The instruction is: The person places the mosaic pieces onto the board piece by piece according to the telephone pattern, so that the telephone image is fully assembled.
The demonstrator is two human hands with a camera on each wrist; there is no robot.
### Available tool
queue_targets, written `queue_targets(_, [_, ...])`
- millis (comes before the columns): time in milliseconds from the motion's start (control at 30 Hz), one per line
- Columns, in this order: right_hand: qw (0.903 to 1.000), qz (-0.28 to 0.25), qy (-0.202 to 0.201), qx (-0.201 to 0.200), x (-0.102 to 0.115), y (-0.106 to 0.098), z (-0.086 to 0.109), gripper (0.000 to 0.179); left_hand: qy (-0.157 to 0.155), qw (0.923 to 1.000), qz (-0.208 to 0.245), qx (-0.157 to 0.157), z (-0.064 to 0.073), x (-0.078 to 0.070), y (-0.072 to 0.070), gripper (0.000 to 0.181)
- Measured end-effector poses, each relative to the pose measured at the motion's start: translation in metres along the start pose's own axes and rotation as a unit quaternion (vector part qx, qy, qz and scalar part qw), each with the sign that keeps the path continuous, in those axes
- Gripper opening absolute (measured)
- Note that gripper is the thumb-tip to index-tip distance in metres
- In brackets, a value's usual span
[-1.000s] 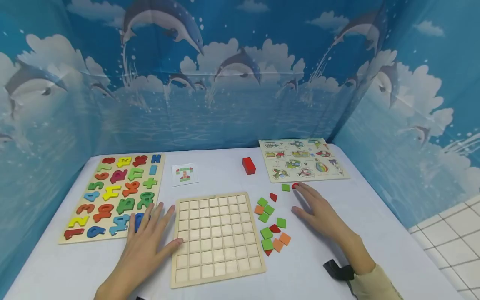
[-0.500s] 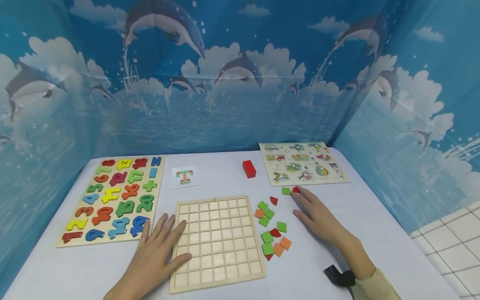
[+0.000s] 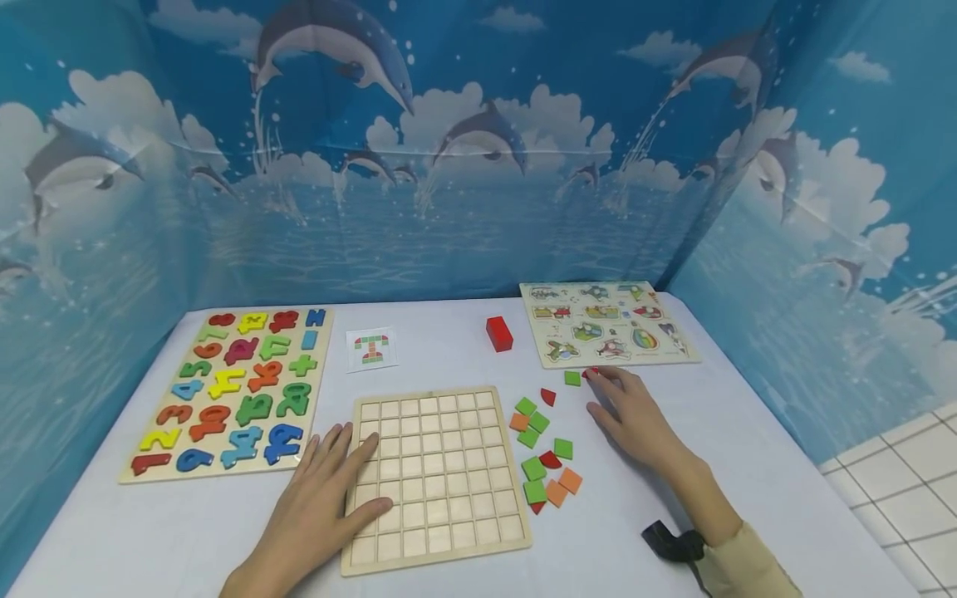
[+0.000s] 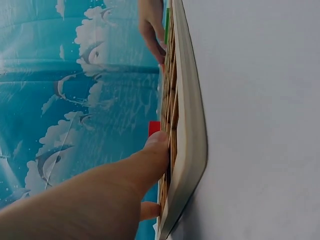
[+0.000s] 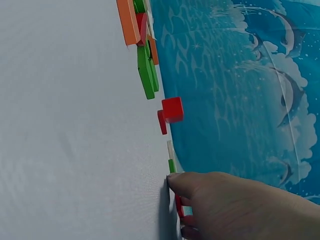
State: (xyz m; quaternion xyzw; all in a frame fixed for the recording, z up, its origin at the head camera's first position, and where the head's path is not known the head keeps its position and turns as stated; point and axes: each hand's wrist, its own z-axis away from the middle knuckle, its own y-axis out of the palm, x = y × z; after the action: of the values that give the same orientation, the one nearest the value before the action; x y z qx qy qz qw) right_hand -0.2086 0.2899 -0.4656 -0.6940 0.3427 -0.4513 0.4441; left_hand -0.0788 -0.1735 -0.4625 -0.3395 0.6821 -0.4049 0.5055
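My left hand rests on the left edge of a square wooden grid board, fingers spread; in the left wrist view its thumb lies over the board's rim. Farther right, the fingertips of my right hand touch a red quarter-round tile, mostly covered by them. The thumb stays apart from this tile in the head view. Beside it lies a green square tile. Between board and right hand, several green, orange and red tiles are scattered, some overlapping.
A number puzzle board stands at the left. Behind the grid board lie a pattern card with a red and green T shape and a red block. A picture puzzle board is at the back right. A dolphin curtain closes the back.
My left hand has slid from the number board's edge rightward and nearer, farther onto the grid board. The right fingers have bent slightly over the red tile, which has barely moved.
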Motion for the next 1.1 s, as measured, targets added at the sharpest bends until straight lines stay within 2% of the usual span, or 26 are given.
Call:
queue_targets(133, [0.9999,-0.005,0.007,0.007,0.002,-0.002,-0.001,0.058,-0.007,1.0000,0.003,-0.005,-0.001,-0.002,0.002,0.084])
queue_targets(500, [0.9981,-0.039,0.023,-0.042,0.004,-0.004,-0.001,0.033,-0.040,0.9970,0.061,-0.024,-0.002,-0.010,0.017,0.091])
queue_targets(633, [0.9965,-0.050,0.030,-0.060,0.002,-0.004,0.000,0.030,-0.046,0.9948,0.086,-0.027,-0.004,-0.011,0.023,0.093])
queue_targets(767, [0.9957,-0.053,0.014,-0.074,0.000,-0.004,0.000,0.028,-0.045,0.9939,0.094,-0.035,-0.007,-0.013,0.028,0.095])
queue_targets(933, [0.9949,-0.058,-0.003,-0.083,0.000,-0.004,0.000,0.022,-0.036,0.9938,0.100,-0.034,-0.007,-0.012,0.028,0.095])
queue_targets(1100, [0.9943,-0.068,-0.011,-0.082,0.003,-0.003,0.000,0.020,-0.032,0.9931,0.111,-0.020,-0.006,-0.005,0.020,0.090])
